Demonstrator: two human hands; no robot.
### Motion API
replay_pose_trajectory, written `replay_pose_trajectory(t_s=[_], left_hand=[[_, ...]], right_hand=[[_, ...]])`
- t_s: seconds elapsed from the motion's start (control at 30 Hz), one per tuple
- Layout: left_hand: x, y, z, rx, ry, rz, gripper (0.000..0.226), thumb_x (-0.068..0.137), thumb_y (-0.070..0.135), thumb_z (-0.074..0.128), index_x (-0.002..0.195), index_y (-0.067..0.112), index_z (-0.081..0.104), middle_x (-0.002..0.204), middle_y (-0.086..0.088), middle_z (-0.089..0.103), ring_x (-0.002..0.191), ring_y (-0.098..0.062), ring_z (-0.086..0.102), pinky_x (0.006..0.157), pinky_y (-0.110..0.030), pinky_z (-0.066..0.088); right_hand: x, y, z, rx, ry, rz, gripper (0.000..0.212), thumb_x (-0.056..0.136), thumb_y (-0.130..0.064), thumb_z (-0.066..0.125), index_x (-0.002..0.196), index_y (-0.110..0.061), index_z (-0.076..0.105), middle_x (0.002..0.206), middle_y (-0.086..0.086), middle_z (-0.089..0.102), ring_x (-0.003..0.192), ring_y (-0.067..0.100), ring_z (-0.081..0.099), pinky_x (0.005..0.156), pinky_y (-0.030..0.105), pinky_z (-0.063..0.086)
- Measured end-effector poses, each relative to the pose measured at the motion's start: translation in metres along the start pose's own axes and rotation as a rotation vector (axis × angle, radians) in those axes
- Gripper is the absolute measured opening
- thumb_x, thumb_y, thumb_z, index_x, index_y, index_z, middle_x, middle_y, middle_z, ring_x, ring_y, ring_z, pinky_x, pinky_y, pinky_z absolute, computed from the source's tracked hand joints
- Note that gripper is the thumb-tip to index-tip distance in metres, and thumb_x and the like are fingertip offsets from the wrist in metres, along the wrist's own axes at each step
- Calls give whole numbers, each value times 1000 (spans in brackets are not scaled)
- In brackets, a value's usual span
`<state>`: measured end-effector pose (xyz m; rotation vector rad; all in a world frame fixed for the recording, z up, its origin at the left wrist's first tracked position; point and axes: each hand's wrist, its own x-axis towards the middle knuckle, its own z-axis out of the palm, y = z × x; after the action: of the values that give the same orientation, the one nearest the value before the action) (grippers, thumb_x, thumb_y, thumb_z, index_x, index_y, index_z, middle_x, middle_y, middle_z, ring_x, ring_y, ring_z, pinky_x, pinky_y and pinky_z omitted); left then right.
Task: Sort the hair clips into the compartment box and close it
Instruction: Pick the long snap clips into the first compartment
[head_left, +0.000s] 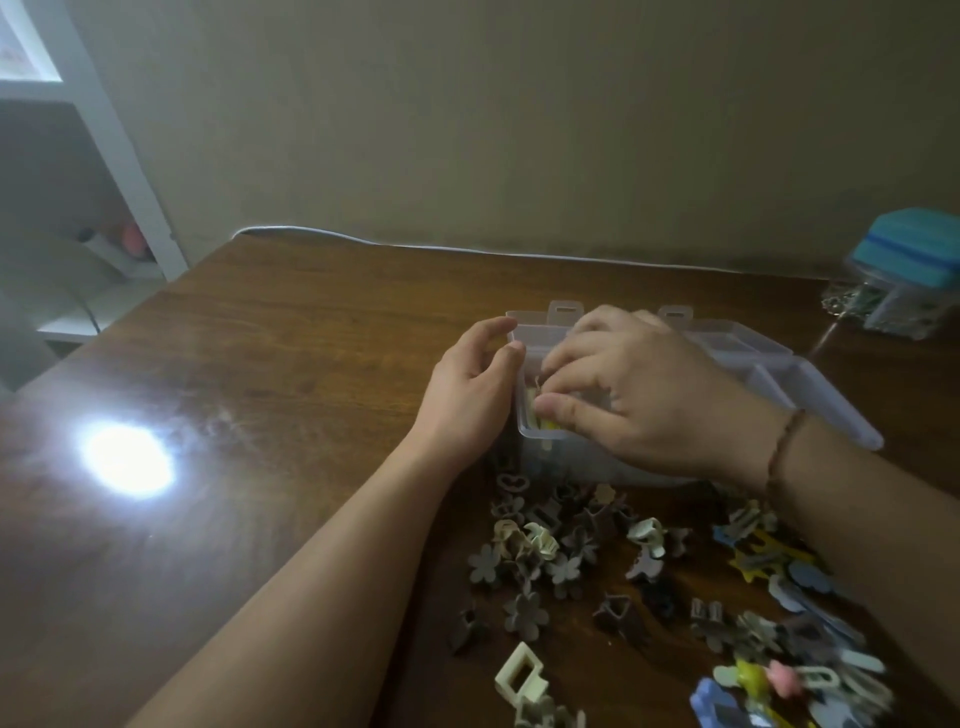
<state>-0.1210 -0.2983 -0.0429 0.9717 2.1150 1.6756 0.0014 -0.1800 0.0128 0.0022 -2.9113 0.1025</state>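
The right hand (639, 395) is reaching over the near-left compartment of the clear compartment box (810, 384), its fingers curled and thumb pressing toward them around something small and brownish; whether that is a clip being gripped cannot be told through the blur. A thin bracelet (782, 447) is sitting on that wrist. The left hand (467, 384) is resting against the box's left wall, fingers loosely curved and open, holding nothing, its fingertips touching the corner of the rim. The box is standing open on the desk (260, 364), toward its far edge and right of the middle, with its two latch tabs sticking up along the far side. Something yellow is showing inside the near-left compartment. The hair clips (545, 551) are lying loose in a scattered heap between the box and the desk's near edge, mostly grey flower and claw shapes, with blue, yellow and pink ones spreading toward the near-right corner. A clear jar with a teal lid (914, 260) is standing at the far-right corner.
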Motion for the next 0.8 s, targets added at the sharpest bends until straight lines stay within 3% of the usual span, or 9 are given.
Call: replay_pose_trajectory(t_s=[0.1, 0.17, 0.23, 0.33, 0.4, 0.47, 0.57, 0.67, 0.8], left_hand=[[0, 0, 0, -10, 12, -4, 38, 102, 26, 46, 139, 20, 53, 123, 8, 63, 93, 12, 60, 67, -1, 45], [0, -1, 0, -16, 10, -5, 38, 102, 27, 47, 139, 20, 53, 125, 6, 64, 101, 4, 62, 76, -8, 50], [-1, -1, 0, -22, 7, 2, 38, 102, 26, 47, 139, 19, 54, 121, 8, 64, 101, 6, 63, 81, -12, 52], [-3, 1, 0, -63, -12, 11, 37, 101, 23, 50, 138, 20, 54, 111, 12, 66, 89, 14, 64, 67, -7, 49], [-5, 1, 0, -72, -17, 6, 38, 101, 21, 51, 138, 22, 53, 107, 5, 71, 89, 6, 68, 65, -8, 50], [-6, 3, 1, -70, -12, 10, 38, 100, 18, 50, 138, 23, 52, 99, 2, 74, 85, 2, 70, 64, -10, 50], [-8, 4, 3, -66, 9, 36, 40, 100, 13, 48, 139, 23, 50, 89, 2, 75, 79, 0, 70, 62, -12, 51], [-9, 4, 4, -64, 29, 50, 42, 99, 11, 49, 139, 23, 49, 82, 4, 75, 76, 0, 70, 60, -13, 50], [-8, 1, 5, -51, 38, 51, 42, 98, 10, 49, 137, 26, 51, 76, 13, 75, 76, 2, 69, 62, -10, 49]], right_hand=[[-10, 4, 0, 26, -73, -22, 67, 85, -70, 13, 115, -40, 66, 130, -20, 55, 129, 6, 29, 100, 31, 18], [-17, 5, 2, 4, -98, -37, 69, 85, -72, 13, 125, -41, 59, 141, -19, 47, 135, 4, 20, 104, 30, 11], [-24, 7, 3, -22, -105, -45, 67, 85, -72, 14, 135, -42, 48, 148, -19, 39, 141, 5, 16, 110, 31, 7], [-41, 10, -11, 100, 16, -39, 50, 92, -59, 37, 131, -35, 55, 141, -14, 49, 139, 9, 31, 113, 38, 27], [-61, 16, -26, 203, 199, -30, 36, 91, -45, 52, 118, -25, 65, 121, -9, 62, 122, 9, 51, 100, 33, 44], [-86, 21, -38, 248, 299, 4, 24, 88, -37, 57, 105, -23, 68, 100, -13, 66, 96, 7, 62, 78, 26, 51], [-119, 31, -44, 300, 149, 110, 15, 84, -46, 58, 94, -40, 67, 86, -22, 66, 76, 0, 63, 58, 13, 47], [-132, 40, -39, 177, -173, 207, 26, 77, -74, 45, 90, -57, 61, 90, -37, 60, 83, -10, 58, 59, 12, 44], [-129, 24, -29, -80, -257, 203, 27, 80, -72, 47, 98, -54, 54, 93, -26, 52, 85, -4, 50, 68, 18, 43]])
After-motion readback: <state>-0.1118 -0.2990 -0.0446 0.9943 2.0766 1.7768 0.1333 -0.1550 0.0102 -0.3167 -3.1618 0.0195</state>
